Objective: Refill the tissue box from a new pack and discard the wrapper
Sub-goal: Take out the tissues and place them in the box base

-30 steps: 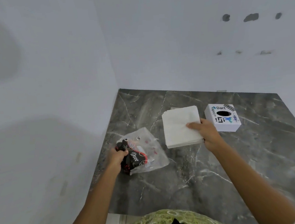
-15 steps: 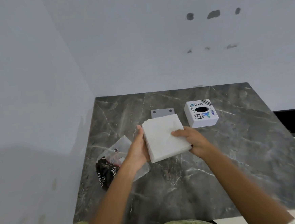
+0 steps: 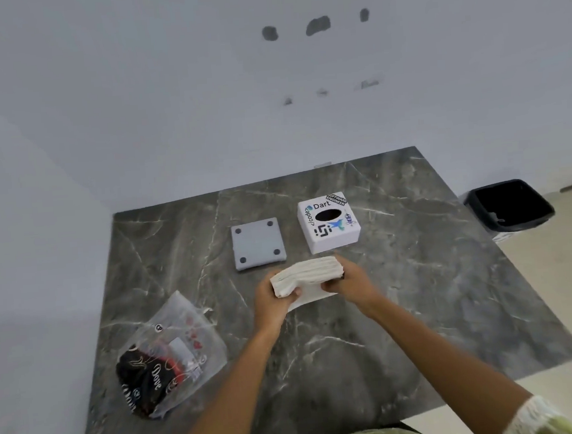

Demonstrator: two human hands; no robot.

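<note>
**Tissue stack held in both hands above the marble table**

The white wall point(image 3: 199, 86) fills the upper half of my view, marked with a few dark patches; below it the grey marble table point(image 3: 405, 310) spreads out toward me, veined in white; off its far right edge a black bin point(image 3: 509, 206) stands on the pale floor, well apart from everything on the table.

On the near left part of the table lies the wrapper point(image 3: 172, 356), a crumpled clear plastic bag with a black and red printed part, lying loose and touched by neither hand; further back, near the middle, a flat grey square plate point(image 3: 258, 243) with a dark dot in each corner lies on the marble; just beside it to the right sits the tissue box point(image 3: 329, 222), white, covered in stickers, with a dark oval opening on top.

In front of those two I hold the stack of tissues point(image 3: 308, 272), folded or bent so its layered edge faces up, lifted just off the table; my left hand point(image 3: 273, 303) grips its left end, thumb pressed over the near side; my right hand point(image 3: 351, 282) clasps the right end, fingers wrapped round it; the stack is just short of the tissue box and not touching it.
</note>
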